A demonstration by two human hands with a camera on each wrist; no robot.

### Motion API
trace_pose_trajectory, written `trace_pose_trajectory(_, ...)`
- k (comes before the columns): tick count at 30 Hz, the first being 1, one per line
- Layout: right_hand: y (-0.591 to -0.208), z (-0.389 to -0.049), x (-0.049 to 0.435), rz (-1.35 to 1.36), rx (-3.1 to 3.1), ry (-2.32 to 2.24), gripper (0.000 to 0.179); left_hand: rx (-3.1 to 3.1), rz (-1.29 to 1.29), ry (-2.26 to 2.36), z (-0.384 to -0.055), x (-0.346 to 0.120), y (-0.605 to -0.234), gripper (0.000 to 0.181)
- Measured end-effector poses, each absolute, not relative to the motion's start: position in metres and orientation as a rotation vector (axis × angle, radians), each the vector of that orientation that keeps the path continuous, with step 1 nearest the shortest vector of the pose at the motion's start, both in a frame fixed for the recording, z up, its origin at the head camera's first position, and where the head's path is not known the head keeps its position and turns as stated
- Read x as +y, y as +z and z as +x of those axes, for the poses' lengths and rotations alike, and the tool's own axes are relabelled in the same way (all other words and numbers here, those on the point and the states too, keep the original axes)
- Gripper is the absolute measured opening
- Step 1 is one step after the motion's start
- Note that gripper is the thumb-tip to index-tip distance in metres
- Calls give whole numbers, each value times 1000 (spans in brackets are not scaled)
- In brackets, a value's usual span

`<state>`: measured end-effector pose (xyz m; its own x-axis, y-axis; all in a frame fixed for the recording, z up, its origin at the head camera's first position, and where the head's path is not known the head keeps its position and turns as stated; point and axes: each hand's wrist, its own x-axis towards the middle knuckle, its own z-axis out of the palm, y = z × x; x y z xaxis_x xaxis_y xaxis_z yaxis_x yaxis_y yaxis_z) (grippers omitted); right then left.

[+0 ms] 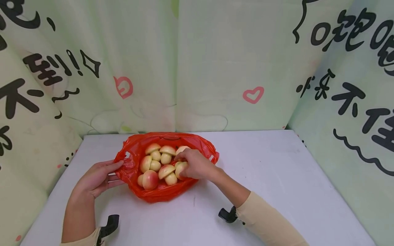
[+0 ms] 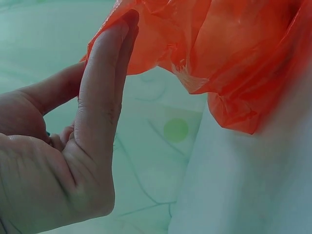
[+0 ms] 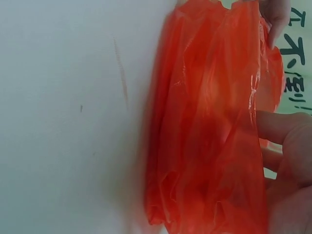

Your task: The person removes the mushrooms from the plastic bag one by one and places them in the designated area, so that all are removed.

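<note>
A red plastic bag lies on the table with its mouth spread wide. Inside sit several toy mushrooms with pink-and-cream caps and pale stems. At the bag's left rim, my left hand pinches the plastic between thumb and fingers; the left wrist view shows the fingers against the film. My right hand reaches over the right rim, its fingers curled around a toy mushroom at the right of the group. In the right wrist view, the bag's wall hides the fingertips of that hand.
The white table extends around the bag. Pale green curtains with black writing and pink drawings stand behind and on both sides. A black wrist mount sticks out from the right sleeve, another from the left.
</note>
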<state>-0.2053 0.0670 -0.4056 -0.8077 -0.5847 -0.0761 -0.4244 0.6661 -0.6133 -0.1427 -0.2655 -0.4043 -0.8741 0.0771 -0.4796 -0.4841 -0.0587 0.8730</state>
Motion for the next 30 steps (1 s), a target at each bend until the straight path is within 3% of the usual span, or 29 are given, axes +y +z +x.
trace_pose_trajectory(10, -409, -202, 64, -724, 2619, -811, 46, 1826, -423, 1993, -144, -265, -404, 60)
trace_pose_trajectory(30, -413, -198, 57, -668, 2665, -780, 43, 1834, -418, 2000, -144, -266, -404, 67)
